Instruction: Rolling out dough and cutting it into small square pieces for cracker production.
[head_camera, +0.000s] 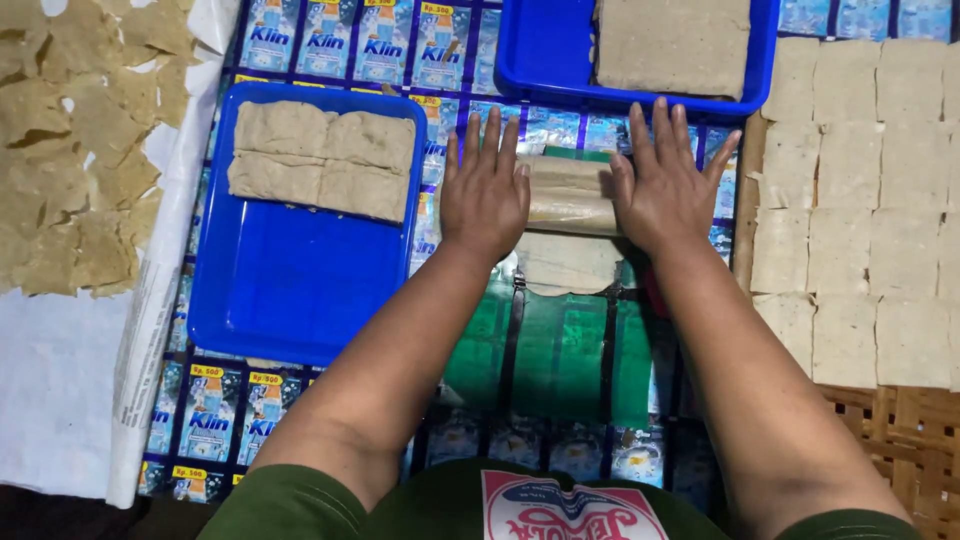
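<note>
Nearest the camera, a green shirt with a red-and-white print (570, 510) fills the bottom edge, and both forearms stretch forward over a desk (215, 410) covered in glossy sheets of printed blue sachet wrappers, with a green patch (550, 350) under the arms. The left hand (485, 190) lies flat, fingers spread and extended, pressing on the left end of a rolling pin (570, 195) wrapped in thin beige dough; the right hand (665, 185) is just as open, palm down on the right end. Neither grips anything. A flap of dough sheet (570, 262) trails toward the person. Left, a blue tray (290, 290) holds four dough slabs (322, 160). Right, pale squares (860, 220) lie in rows on a woven mat (905, 430). Far left, tan pieces (80, 140) dry on white paper (50, 390). Beyond, a second blue tray (545, 50) carries a dough block (672, 42).
</note>
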